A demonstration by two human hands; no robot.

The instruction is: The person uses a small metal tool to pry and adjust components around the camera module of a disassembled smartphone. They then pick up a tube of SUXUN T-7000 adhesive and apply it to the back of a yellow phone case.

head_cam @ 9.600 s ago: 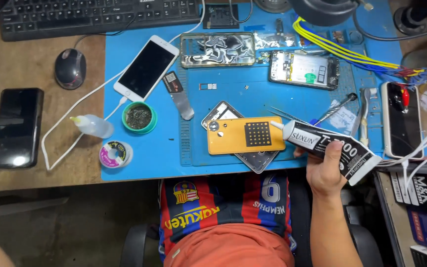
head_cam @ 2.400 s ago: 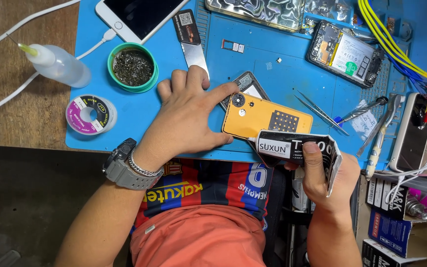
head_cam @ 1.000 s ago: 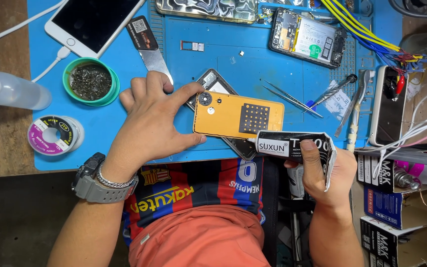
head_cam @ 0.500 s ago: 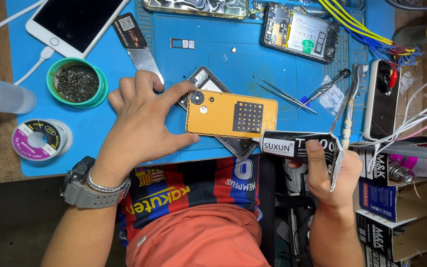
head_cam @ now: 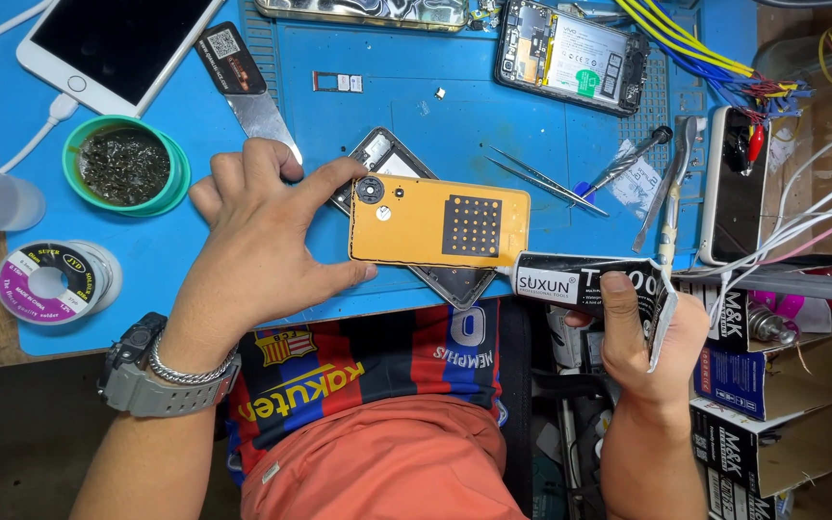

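Observation:
An orange phone back cover [head_cam: 440, 223] lies across a dark phone frame [head_cam: 455, 281] on the blue work mat [head_cam: 435, 135]. My left hand [head_cam: 262, 246] pinches the cover's left end between thumb and forefinger. My right hand [head_cam: 652, 347] squeezes a black glue tube [head_cam: 580, 284] at the mat's front edge. The tube's clear nozzle touches the cover's lower right corner.
Tweezers [head_cam: 541, 178] and a screwdriver [head_cam: 628, 164] lie right of the cover. An opened phone [head_cam: 570, 53] sits at the back, a white phone [head_cam: 113, 43] on a cable at back left. A green tin [head_cam: 125, 166], a solder spool [head_cam: 50, 281] and a metal spatula [head_cam: 247, 91] stand left. Boxes [head_cam: 772, 366] at right.
The view has drifted a little; the cover and frame sit in the same hold. The tube's nozzle stays at the cover's lower right corner, with my right thumb pressing the tube.

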